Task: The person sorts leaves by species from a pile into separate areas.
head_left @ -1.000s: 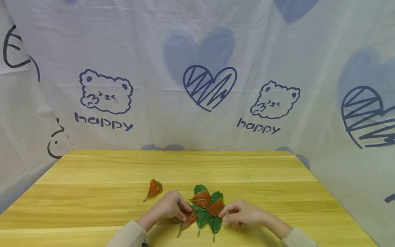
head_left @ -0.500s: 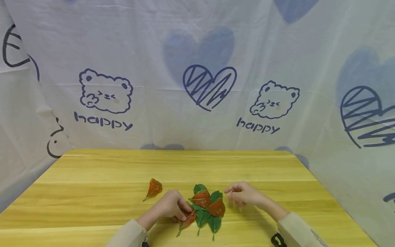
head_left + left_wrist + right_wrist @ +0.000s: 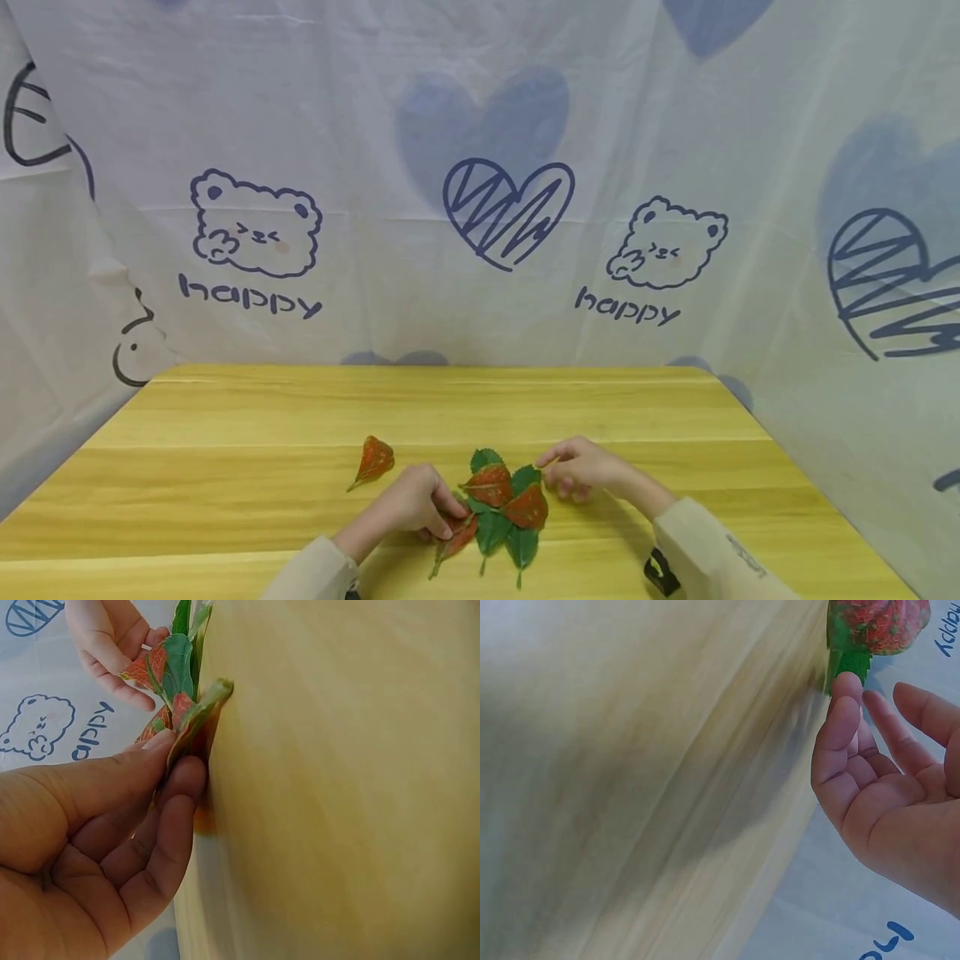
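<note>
In the head view, my left hand (image 3: 416, 500) pinches a red leaf (image 3: 459, 543) at the lower left of a leaf cluster. The left wrist view has that leaf (image 3: 196, 724) between thumb and fingertips, its stem end pointing away. Two more red leaves, an upper one (image 3: 489, 484) and a right one (image 3: 527, 507), overlap several green leaves (image 3: 492, 530) in the cluster. My right hand (image 3: 588, 468) is beside the upper right green leaf (image 3: 527, 477), index fingertip right at its edge. In the right wrist view its thumb stands apart from loosely bent fingers, with nothing between them.
A single red leaf (image 3: 375, 458) lies on the wooden table (image 3: 225, 467), left of the cluster and beyond my left hand. Behind the table hangs a pale cloth (image 3: 390, 275) printed with hearts and bears.
My right hand has left the right red leaf, moved away up the table, then come back left to the upper right green leaf. The left hand has stayed on its leaf.
</note>
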`<state>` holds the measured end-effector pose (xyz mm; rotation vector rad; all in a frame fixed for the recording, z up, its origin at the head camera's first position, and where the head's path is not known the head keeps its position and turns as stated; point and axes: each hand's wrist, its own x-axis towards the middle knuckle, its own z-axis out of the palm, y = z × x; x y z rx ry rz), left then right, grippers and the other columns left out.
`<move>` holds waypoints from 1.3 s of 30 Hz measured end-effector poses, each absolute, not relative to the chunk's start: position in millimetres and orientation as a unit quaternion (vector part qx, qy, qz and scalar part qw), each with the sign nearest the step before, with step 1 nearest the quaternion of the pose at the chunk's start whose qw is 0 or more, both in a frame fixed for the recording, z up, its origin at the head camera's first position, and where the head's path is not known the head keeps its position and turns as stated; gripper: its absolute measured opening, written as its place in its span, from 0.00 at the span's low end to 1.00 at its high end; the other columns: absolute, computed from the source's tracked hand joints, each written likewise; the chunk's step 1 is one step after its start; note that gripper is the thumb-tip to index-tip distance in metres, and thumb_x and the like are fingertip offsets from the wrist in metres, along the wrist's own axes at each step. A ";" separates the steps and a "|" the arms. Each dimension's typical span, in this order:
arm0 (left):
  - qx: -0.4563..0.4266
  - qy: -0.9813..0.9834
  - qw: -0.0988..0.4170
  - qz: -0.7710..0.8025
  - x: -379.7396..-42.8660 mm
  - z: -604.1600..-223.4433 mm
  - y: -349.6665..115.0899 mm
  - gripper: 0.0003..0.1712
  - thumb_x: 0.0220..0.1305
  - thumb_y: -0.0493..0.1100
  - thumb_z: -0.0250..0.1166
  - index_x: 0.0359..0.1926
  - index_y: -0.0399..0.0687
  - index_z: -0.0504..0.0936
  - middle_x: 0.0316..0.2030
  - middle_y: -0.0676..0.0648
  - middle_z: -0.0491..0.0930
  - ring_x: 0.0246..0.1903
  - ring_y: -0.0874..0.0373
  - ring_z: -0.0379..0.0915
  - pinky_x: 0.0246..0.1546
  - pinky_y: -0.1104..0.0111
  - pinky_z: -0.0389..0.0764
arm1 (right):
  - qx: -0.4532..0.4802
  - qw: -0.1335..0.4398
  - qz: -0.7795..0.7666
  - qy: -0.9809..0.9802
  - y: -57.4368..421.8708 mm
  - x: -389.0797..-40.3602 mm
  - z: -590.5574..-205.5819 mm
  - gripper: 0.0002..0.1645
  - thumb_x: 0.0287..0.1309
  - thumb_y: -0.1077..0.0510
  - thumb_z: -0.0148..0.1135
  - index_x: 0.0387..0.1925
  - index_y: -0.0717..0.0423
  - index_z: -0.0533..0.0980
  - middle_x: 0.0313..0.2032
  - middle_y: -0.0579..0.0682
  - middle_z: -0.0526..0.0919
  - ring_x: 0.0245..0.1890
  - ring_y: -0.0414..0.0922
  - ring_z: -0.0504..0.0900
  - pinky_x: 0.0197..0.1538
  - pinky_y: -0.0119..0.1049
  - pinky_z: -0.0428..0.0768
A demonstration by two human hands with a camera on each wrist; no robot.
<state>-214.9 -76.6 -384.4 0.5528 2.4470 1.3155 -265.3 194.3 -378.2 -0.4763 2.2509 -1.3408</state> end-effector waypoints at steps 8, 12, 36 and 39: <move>0.194 0.860 0.149 0.447 -213.2 -381.4 -76.3 0.13 0.36 0.24 0.69 0.29 0.37 0.84 0.29 0.43 0.82 0.17 0.57 0.76 0.16 0.69 0.77 | -0.183 0.243 -0.478 0.824 186.4 -270.0 -378.3 0.14 0.59 0.65 0.52 0.45 0.69 0.74 0.22 0.52 0.77 0.15 0.37 0.71 0.16 0.26 0.66; 0.193 0.860 0.148 0.448 -212.9 -380.3 -75.8 0.14 0.36 0.23 0.69 0.29 0.37 0.84 0.28 0.43 0.82 0.18 0.57 0.76 0.16 0.69 0.77 | -0.183 0.231 -0.468 0.833 182.8 -270.5 -378.9 0.12 0.58 0.65 0.53 0.41 0.70 0.76 0.19 0.52 0.77 0.15 0.37 0.71 0.16 0.26 0.66; 0.196 0.864 0.152 0.438 -215.1 -380.9 -75.6 0.13 0.36 0.23 0.69 0.28 0.38 0.85 0.29 0.43 0.82 0.16 0.58 0.75 0.15 0.69 0.77 | -0.073 -0.048 -0.507 0.857 183.5 -279.0 -361.9 0.08 0.47 0.73 0.61 0.33 0.72 0.76 0.25 0.54 0.78 0.19 0.47 0.78 0.29 0.45 0.79; 0.197 0.864 0.152 0.437 -214.8 -380.2 -75.9 0.13 0.36 0.23 0.69 0.28 0.37 0.85 0.29 0.43 0.82 0.17 0.58 0.76 0.15 0.69 0.77 | -0.068 -0.051 -0.508 0.857 189.7 -281.7 -359.6 0.08 0.47 0.73 0.60 0.34 0.73 0.75 0.26 0.55 0.79 0.18 0.46 0.77 0.29 0.45 0.79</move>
